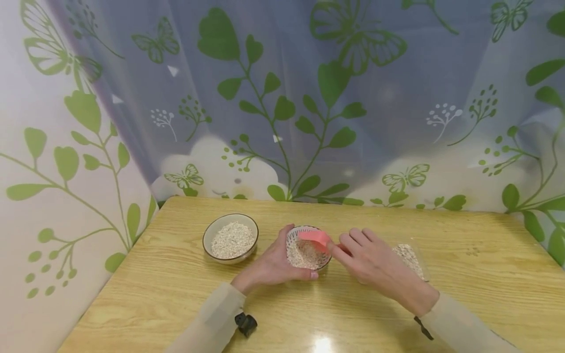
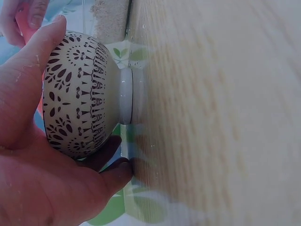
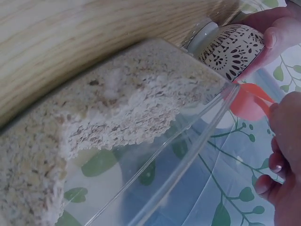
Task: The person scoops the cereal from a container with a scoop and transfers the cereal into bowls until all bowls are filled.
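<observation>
My left hand (image 1: 275, 262) grips a small bowl (image 2: 82, 89) with a dark leaf-like pattern on its outside, thumb on the near side and fingers round the far side. Oat flakes (image 1: 304, 256) lie inside it, and its white foot is right at the tabletop. A coral-pink scoop (image 1: 315, 237) is tipped over the bowl's mouth, its handle pinched by my right hand (image 1: 375, 264). Beside and partly under the right forearm stands a clear container (image 3: 188, 162) of oat flakes, largely hidden in the head view.
To the left of my left hand stands a cream bowl (image 1: 207, 249) with a dark rim, holding pale flakes. The wooden table (image 1: 145, 294) ends at a curtain (image 1: 282, 98) printed with leaves and butterflies, which also hangs along the left side.
</observation>
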`<state>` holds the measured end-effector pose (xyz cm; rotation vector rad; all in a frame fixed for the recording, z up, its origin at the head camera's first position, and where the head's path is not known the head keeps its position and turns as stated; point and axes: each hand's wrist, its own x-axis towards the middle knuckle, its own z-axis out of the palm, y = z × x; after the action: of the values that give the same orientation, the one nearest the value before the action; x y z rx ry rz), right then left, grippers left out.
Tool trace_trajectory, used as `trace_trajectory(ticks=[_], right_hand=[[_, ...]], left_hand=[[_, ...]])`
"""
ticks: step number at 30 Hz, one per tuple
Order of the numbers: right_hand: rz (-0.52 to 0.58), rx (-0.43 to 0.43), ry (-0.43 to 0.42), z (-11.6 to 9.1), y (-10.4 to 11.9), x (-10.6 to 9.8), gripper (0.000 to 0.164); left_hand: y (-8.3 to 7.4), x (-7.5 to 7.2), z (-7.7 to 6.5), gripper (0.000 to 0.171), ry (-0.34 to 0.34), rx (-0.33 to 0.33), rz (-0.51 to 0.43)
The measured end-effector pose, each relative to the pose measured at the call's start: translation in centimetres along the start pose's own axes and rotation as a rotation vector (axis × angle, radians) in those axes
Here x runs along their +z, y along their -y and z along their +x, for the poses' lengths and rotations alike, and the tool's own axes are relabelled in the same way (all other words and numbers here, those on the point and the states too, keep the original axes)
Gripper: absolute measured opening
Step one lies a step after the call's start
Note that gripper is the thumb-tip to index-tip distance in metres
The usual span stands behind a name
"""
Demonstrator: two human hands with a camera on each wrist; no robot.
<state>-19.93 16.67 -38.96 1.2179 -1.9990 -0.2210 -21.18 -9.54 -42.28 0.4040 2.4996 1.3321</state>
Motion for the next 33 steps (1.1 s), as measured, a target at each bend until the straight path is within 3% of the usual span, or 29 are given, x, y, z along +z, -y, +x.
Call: trace_trajectory(ticks=[7,14,18,22,28,33], right_hand=[[-0.015,-0.007,-0.001,-0.4,-0.3,-0.2,0.038],[0.158,0.101,-0.074,-0.4,-0.2,0.4,0.047],[0.308,0.231,-0.095,-0.7,0.0,0.5,0.039],[0.525,0.442,-0.016,-1.2,0.1,0.1,0.015],[0.85,0.746,0.179,-1.6,-0.2,-0.9,0.024],[0.933,0.87,0.235,-2.1,-0.5,-1.4,0.025]], left_hand=[[0.0,-0.1,0.0,0.135,0.004,0.007,-0.005],[0.0,-0.1,0.0,0.134,-0.002,-0.005,0.014],[0.0,-0.1,0.0,0.135,-0.003,-0.009,0.024],[0.0,-0.2,0.1,0.136,-0.001,-0.009,0.015],[0.1,-0.3,0.1,0.136,-0.008,-0.012,0.008],[0.0,-0.2,-0.1,0.136,-0.021,-0.014,0.029]])
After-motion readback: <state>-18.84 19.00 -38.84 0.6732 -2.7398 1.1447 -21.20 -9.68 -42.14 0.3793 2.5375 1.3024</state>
